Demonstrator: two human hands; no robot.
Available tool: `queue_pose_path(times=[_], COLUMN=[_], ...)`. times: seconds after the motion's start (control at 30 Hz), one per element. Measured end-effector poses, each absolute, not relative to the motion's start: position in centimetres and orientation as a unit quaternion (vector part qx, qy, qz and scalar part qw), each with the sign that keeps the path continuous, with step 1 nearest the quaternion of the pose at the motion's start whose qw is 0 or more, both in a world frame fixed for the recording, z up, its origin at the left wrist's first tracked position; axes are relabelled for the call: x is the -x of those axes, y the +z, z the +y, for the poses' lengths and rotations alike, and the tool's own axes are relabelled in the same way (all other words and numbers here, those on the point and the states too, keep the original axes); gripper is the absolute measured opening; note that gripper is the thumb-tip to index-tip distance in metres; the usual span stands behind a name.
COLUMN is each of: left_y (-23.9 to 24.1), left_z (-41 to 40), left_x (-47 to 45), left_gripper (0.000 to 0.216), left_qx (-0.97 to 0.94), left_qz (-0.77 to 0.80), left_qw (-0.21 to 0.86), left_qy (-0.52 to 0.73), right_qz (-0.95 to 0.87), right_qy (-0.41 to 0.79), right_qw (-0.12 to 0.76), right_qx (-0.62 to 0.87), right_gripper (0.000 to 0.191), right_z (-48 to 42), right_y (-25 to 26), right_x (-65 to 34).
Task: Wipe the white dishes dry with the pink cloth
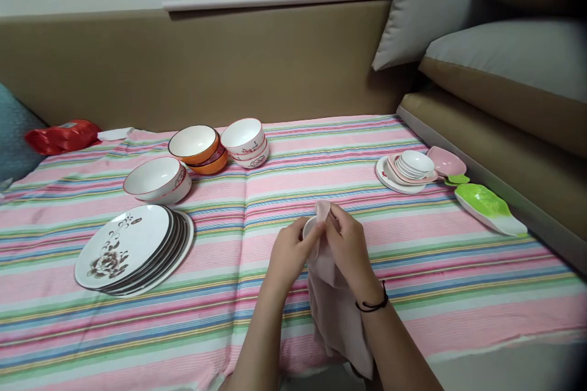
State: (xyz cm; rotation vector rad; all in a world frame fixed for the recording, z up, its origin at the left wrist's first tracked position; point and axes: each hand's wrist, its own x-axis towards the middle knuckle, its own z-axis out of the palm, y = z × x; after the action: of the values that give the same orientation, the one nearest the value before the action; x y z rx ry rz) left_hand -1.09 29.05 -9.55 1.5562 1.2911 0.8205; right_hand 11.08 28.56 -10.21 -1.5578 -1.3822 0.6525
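My left hand [290, 250] is closed round a small white dish [309, 227], of which only the rim shows between my hands. A pale pink cloth [337, 311] is pinched in my right hand [351, 247], pressed against the dish, and its loose end hangs down toward me. A black band circles my right wrist. Both hands are held just above the striped pink tablecloth [413, 256], near the middle front of the table.
A stack of flowered plates [128, 247] lies at the left. Behind it stand white bowls [158, 178], orange bowls [195, 146] and red-patterned bowls [245, 140]. At right: small stacked saucers [410, 168], a pink dish [447, 162], a green leaf dish [488, 206]. Cushions sit behind.
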Motion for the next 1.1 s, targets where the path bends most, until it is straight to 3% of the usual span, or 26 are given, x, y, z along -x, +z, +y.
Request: queue_pose_path(times=[0.2,0.27,0.37,0.53,0.77,1.1], left_y=[-9.2,-9.0,-9.0,-9.8,-10.4,-10.0], left_z=[29.0,28.9,28.8,29.3,30.0,29.9], left_x=[1.1,1.1,1.2,1.3,1.9,2.2], left_gripper=[0.028,0.035,0.047,0.023,0.016,0.027], left_qx=[-0.649,-0.646,-0.651,-0.621,-0.605,-0.622], left_qz=[0.506,0.49,0.46,0.469,0.493,0.502], left_qw=[0.464,0.476,0.502,0.507,0.46,0.454], left_qy=[0.329,0.341,0.336,0.371,0.424,0.395], right_qz=[-0.491,-0.484,-0.479,-0.491,-0.491,-0.489], right_qy=[0.317,0.322,0.307,0.299,0.285,0.27], right_qw=[0.487,0.486,0.484,0.494,0.521,0.559], right_qx=[0.649,0.653,0.665,0.652,0.637,0.613], right_gripper=[0.051,0.055,0.049,0.026,0.02,0.015], right_z=[28.6,28.7,28.9,29.3,29.5,29.5], right_y=[-10.1,-10.0,-10.1,-10.6,-10.4,-10.4], right_x=[-11.2,-11.2,-11.4,-12.0,-12.7,-13.7])
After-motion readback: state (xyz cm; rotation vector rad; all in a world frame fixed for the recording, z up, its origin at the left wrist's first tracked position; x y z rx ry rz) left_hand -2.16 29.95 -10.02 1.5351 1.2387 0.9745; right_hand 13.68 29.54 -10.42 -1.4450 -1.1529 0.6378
